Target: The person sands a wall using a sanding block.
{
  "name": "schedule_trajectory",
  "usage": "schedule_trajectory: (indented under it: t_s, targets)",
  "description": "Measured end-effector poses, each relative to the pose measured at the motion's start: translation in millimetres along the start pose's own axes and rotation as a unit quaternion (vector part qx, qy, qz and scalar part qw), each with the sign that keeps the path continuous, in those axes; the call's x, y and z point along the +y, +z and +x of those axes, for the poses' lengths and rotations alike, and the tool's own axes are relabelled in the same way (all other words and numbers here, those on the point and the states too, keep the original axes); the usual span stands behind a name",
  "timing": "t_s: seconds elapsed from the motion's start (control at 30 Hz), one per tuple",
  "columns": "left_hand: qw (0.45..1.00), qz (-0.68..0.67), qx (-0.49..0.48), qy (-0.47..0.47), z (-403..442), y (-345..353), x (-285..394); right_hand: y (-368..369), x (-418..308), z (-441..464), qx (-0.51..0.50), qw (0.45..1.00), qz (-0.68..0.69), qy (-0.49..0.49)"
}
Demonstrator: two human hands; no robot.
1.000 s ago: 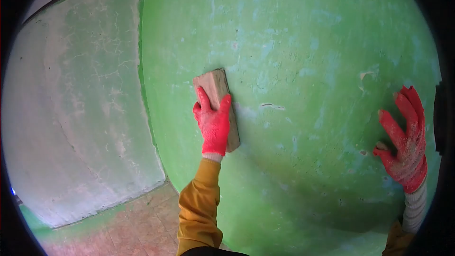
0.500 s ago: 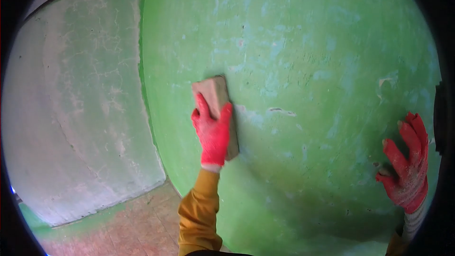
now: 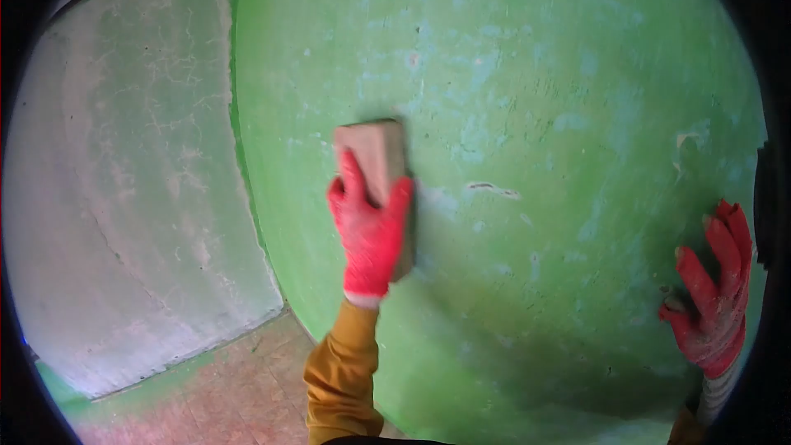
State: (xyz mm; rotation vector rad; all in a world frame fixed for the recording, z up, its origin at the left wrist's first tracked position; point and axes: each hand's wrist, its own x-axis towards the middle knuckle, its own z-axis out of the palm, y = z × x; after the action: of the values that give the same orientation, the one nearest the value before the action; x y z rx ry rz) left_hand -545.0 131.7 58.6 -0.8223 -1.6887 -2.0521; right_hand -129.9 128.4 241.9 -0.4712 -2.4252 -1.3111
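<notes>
My left hand (image 3: 368, 235), in a red rubber-coated glove, is closed around a tan rectangular block (image 3: 375, 148) that looks like a sanding block. The block stands nearly upright with its far face against the green painted wall (image 3: 527, 280); its underside is hidden. To the far right, my right hand (image 3: 713, 297) wears a similar, dusty red glove with worn fingertips. Its fingers are spread at the wall and hold nothing; whether the palm touches the surface is hard to tell.
Pale blue patches and chips mark the green wall, with a whitish gouge (image 3: 493, 190) right of the block. On the left is a cracked, pale grey-green wall section (image 3: 140, 189). Below it lies a tiled, dusty floor (image 3: 239, 387).
The block and my left hand have turned slightly more upright, with the block's top a little higher. The view has shifted slightly; my right hand stays spread at the far right.
</notes>
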Motion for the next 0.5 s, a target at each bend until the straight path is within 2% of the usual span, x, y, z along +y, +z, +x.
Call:
schedule_trajectory:
  t_s: [0.07, 0.1, 0.17, 0.2, 0.3, 0.4, 0.43, 0.5]
  targets:
    - [0.985, 0.033, -0.010, 0.167, -35, 6, 26, 1, 0, 4, 0.007, 1.000, 0.007, 0.000]
    - [0.973, -0.017, -0.033, 0.229, -54, 5, 50, 2, -2, 2, 0.011, 1.000, 0.012, -0.002]
    - [0.967, -0.110, -0.112, 0.200, -77, 18, 41, 4, -3, 1, 0.023, 1.000, 0.007, -0.007]
    - [0.963, -0.080, -0.097, 0.240, -75, 16, 40, 3, -3, 2, 0.023, 1.000, 0.002, -0.011]
    - [0.971, 0.043, -0.041, 0.232, -45, 2, 28, 5, -1, 1, 0.017, 1.000, -0.010, -0.011]
    - [0.999, -0.030, -0.015, 0.009, 8, 0, -7, 3, 2, 0, -0.006, 1.000, 0.000, -0.022]
    - [1.000, 0.010, -0.025, -0.014, 14, -1, -7, 2, 1, -1, -0.012, 1.000, 0.005, -0.027]
    - [0.999, 0.013, -0.045, 0.011, -3, 1, 8, 6, -1, 4, -0.001, 1.000, 0.017, -0.027]
